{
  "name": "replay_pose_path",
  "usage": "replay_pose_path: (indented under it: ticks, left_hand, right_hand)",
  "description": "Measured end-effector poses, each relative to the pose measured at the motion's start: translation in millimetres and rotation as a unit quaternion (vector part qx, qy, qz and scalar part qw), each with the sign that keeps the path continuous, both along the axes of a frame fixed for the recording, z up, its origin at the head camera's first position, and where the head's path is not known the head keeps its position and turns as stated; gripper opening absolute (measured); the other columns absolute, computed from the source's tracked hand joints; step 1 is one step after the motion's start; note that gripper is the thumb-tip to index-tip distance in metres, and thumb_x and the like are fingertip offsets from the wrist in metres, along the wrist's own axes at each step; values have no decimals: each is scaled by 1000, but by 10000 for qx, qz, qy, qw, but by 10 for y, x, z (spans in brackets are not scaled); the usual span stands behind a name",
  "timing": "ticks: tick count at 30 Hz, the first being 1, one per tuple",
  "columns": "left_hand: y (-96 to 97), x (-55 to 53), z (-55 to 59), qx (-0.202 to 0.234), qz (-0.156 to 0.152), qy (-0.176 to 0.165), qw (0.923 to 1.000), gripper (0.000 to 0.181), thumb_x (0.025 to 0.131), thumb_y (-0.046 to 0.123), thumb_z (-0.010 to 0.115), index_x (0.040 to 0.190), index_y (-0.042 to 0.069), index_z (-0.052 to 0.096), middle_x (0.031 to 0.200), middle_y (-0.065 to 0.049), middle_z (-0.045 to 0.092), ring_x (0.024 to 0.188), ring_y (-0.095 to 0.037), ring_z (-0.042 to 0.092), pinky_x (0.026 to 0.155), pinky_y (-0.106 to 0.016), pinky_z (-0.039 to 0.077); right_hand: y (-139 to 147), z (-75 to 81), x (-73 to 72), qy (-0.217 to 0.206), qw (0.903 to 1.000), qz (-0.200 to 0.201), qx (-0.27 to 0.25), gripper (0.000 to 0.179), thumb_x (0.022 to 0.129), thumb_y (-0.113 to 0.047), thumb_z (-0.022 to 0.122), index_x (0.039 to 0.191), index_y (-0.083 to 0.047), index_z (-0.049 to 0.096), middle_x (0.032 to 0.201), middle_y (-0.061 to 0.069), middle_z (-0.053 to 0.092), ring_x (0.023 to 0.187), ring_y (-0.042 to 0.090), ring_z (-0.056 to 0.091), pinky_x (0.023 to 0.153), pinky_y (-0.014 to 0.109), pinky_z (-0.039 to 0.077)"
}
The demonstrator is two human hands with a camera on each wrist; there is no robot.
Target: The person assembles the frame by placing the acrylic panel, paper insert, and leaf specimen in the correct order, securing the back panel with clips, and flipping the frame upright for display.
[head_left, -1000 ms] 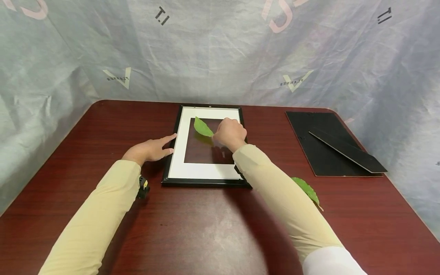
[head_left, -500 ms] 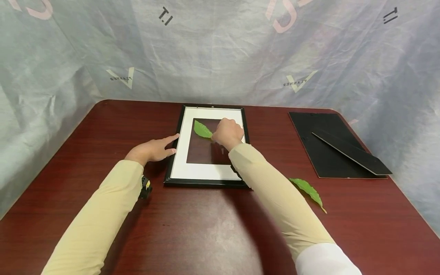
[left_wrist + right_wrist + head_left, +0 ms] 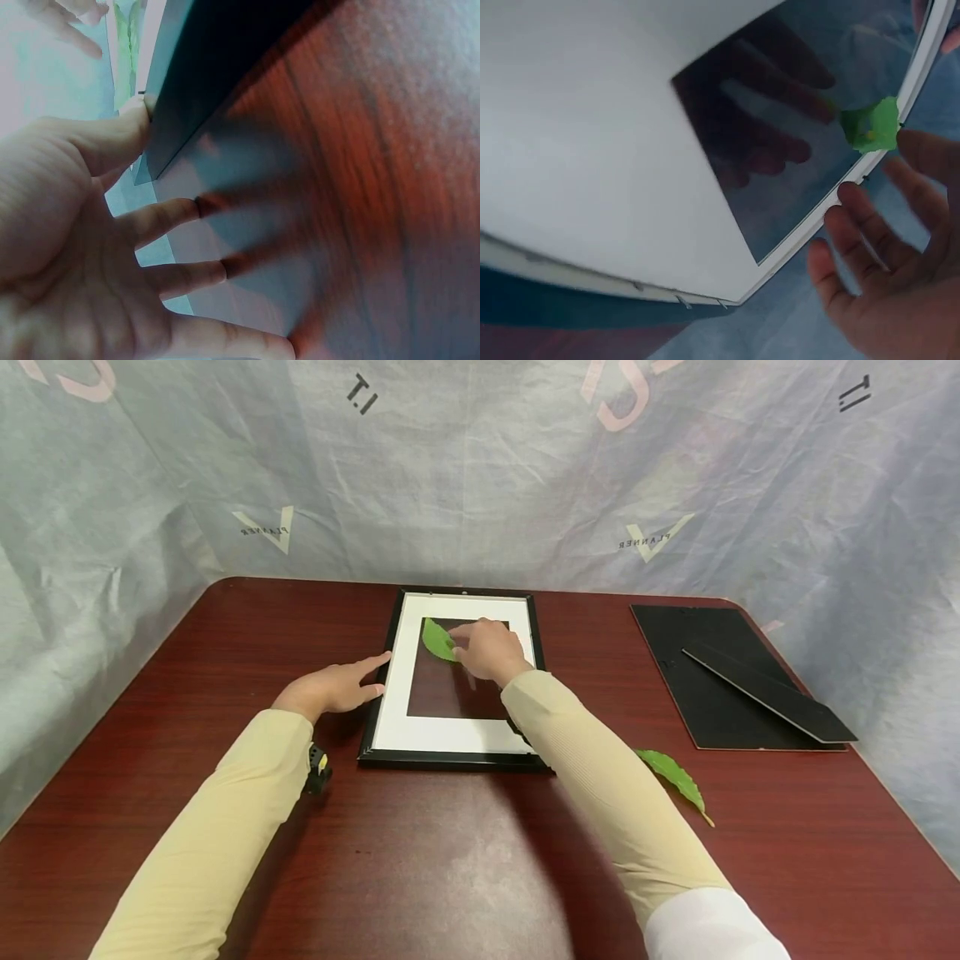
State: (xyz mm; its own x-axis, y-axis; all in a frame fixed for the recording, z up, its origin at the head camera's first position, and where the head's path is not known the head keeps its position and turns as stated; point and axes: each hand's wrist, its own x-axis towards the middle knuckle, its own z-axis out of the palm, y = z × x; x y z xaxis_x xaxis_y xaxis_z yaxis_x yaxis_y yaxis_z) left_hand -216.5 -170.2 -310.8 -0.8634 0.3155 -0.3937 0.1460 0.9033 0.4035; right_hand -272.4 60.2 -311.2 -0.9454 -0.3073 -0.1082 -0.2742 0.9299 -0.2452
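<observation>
A black picture frame (image 3: 453, 761) with a white mat (image 3: 450, 734) lies on the table, its dark opening (image 3: 450, 693) showing glossy. One green leaf (image 3: 437, 641) is at the upper left of this opening. My right hand (image 3: 491, 649) is over the opening, just right of the leaf, with thumb and index finger apart near its edge. In the right wrist view, the fingers of that hand are loosely bent beside the leaf (image 3: 871, 127). With fingers spread, my left hand (image 3: 333, 685) rests against the left side of the frame; other fingertips touch the table in the left wrist view.
A second green leaf (image 3: 677, 782) lies right of my right forearm, partly hidden by the sleeve. Farther right is a black backing board (image 3: 720, 693) with its stand leg (image 3: 765, 693) raised at an angle. Printed grey cloth (image 3: 465, 477) hangs behind the table.
My right thumb and index finger have parted from the pinched leaf stem, and the index finger reaches over the leaf. The leaf has turned slightly. My left hand keeps its place on the frame.
</observation>
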Motion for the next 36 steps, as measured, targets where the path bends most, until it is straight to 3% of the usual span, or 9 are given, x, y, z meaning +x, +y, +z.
replay_pose_path:
  ticks: [5,9,15,19,24,27,36]
  left_hand:
    - [5,2,-4,39,0,-4,10000,64,111,25,42,164,8,10,163,-30,19,144,-51,31,117,-61,26]
    - [8,2,-10,50,-7,-20,10000,65,111,25,42,164,8,9,163,-29,19,144,-51,31,117,-61,26]
    - [15,0,-16,41,-5,-16,10000,65,111,26,42,164,8,9,163,-29,19,144,-52,30,117,-62,25]
    - [22,0,-13,22,9,-35,10000,65,111,27,42,164,9,9,163,-29,18,144,-52,30,117,-62,26]
    - [15,-4,4,-29,45,-71,10000,65,112,28,42,164,9,8,164,-29,17,144,-52,30,116,-63,26]
    - [8,-7,10,-24,73,-101,9999,66,112,28,42,164,9,7,164,-29,17,144,-52,30,116,-64,25]
    - [-21,-14,-13,-36,64,-143,9999,68,111,34,43,165,14,7,164,-28,18,143,-53,31,115,-65,26]
  right_hand:
    - [-25,-23,14,-121,9975,370,586,42,108,-37,49,150,-34,53,158,11,40,145,34,33,113,50,34]
    - [-35,-45,25,-199,9962,429,736,42,109,-40,48,150,-36,52,149,7,47,136,30,37,105,46,36]
    - [-32,-85,22,-167,9976,381,554,42,109,-41,47,150,-35,52,148,8,47,135,29,37,104,46,34]
    - [-22,-97,10,120,9989,354,294,42,109,-40,47,149,-30,54,146,11,48,135,29,38,104,47,35]
    - [4,-46,3,472,9982,355,-26,40,108,-37,50,145,-26,60,133,10,55,123,28,45,100,46,38]
    - [22,-24,5,434,9984,347,-39,39,108,-37,51,144,-27,61,133,9,56,122,27,45,101,46,38]
    - [31,-58,33,-19,9965,695,461,40,107,-40,52,146,-34,58,148,5,48,138,27,37,108,49,32]
